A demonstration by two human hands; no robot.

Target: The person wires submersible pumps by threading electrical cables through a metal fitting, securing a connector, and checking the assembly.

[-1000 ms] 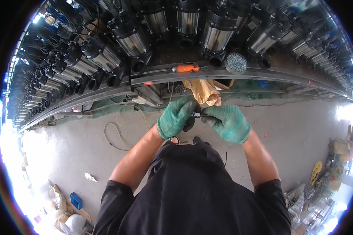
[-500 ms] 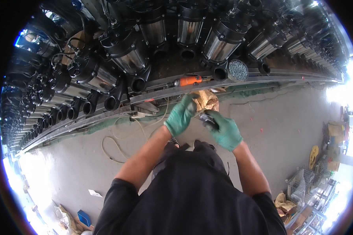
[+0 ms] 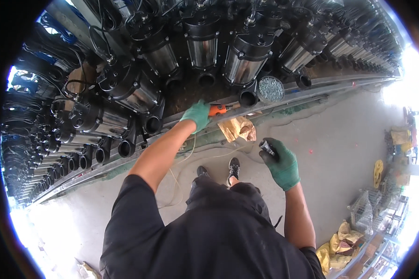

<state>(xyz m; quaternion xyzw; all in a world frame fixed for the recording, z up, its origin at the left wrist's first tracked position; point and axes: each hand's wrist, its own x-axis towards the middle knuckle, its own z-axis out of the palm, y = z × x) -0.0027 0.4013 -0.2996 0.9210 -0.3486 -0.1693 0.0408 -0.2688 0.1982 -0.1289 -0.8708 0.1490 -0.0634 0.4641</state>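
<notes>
My left hand (image 3: 198,116), in a green glove, is closed over the front end of an orange power tool (image 3: 217,109) lying on the bench edge. Its orange body sticks out to the right of my fingers, and its metal front is hidden under the glove. Out over the floor on the right, my right hand (image 3: 284,166), also gloved in green, grips a small black and silver part (image 3: 267,147); its kind is not clear. Between the hands, a crumpled tan sack (image 3: 238,129) hangs by the bench edge.
Rows of black and silver pumps (image 3: 247,58) stand along the bench, their round outlets facing me. A round tub of small grey fasteners (image 3: 270,89) sits at its edge. A thin hose (image 3: 173,179) trails over the floor. Wire cages (image 3: 370,209) and sacks (image 3: 342,242) lie at the lower right.
My left hand has moved left and forward onto the orange power tool. My right hand has drawn away to the right with the small part. The whole view has shifted, and I stand slightly differently.
</notes>
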